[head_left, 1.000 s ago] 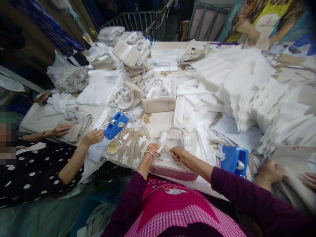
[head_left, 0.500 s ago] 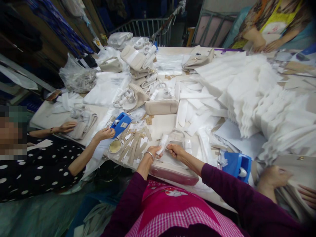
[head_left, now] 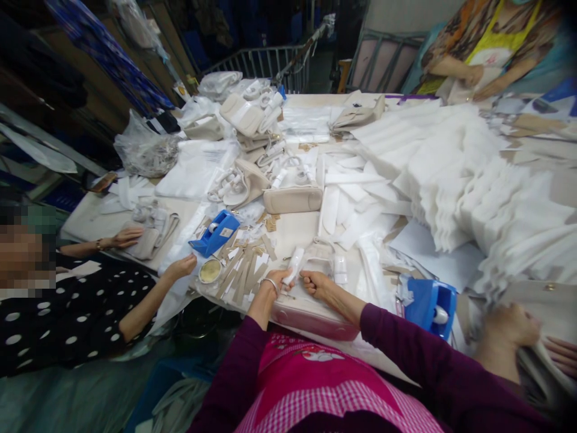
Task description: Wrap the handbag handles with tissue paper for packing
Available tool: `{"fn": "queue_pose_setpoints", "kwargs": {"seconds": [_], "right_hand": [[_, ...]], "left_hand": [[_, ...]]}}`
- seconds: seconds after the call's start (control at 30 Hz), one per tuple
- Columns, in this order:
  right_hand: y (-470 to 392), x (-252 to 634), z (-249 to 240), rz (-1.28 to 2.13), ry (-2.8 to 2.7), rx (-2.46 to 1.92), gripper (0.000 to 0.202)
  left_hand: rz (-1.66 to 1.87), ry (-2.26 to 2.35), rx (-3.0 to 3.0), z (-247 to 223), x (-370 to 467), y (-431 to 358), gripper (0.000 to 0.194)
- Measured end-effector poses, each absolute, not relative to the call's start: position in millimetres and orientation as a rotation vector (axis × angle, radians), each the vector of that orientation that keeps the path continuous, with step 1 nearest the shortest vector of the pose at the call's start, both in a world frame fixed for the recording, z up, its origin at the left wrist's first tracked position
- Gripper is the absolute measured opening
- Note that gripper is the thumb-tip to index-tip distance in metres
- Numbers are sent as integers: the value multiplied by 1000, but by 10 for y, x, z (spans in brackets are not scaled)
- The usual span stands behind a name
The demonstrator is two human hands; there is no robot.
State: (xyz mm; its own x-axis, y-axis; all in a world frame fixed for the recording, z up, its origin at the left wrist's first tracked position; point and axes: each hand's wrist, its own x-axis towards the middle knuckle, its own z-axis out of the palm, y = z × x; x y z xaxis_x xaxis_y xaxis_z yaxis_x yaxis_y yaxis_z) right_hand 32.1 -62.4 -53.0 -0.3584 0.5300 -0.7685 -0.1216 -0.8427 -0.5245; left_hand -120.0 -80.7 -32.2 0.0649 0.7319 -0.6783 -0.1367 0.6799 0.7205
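My left hand pinches a white wrapped strip that stands up from a beige-pink handbag lying at the table's near edge. A bangle sits on that wrist. My right hand is closed on the same white wrapping just right of the left hand, above the bag. Cut beige strips lie fanned out to the left of my hands. Both sleeves are purple.
A blue tape dispenser and a round tin lie at left, a second blue dispenser at right. Piles of white foam sheets fill the right. A person in a dotted top sits at left; other hands work at far right and back.
The seated person's hand has drawn back from the blue tape dispenser toward the table edge. My hands stay together on the white wrapping, shifted slightly.
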Motion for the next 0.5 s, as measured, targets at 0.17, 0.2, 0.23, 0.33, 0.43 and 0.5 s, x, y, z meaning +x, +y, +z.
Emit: {"fn": "queue_pose_setpoints", "kwargs": {"seconds": [0.17, 0.2, 0.23, 0.33, 0.43, 0.5], "right_hand": [[-595, 369, -459, 2063, -788, -1567, 14], [-588, 383, -442, 2027, -844, -1571, 12], [-583, 399, -426, 1999, -898, -1574, 11], [-591, 464, -386, 1940, -1040, -1587, 4], [-638, 571, -367, 1779, -1346, -1488, 25], [-668, 653, -362, 1569, -1639, -1314, 33]], "left_hand": [[732, 1280, 611, -299, -1214, -848, 41], [738, 1267, 621, -293, -1215, -857, 41], [741, 1261, 628, -285, -1213, -863, 40], [743, 1291, 620, -248, -1191, -866, 36], [776, 1352, 589, -197, -1152, -861, 33], [799, 1372, 572, -168, -1128, -862, 31]]}}
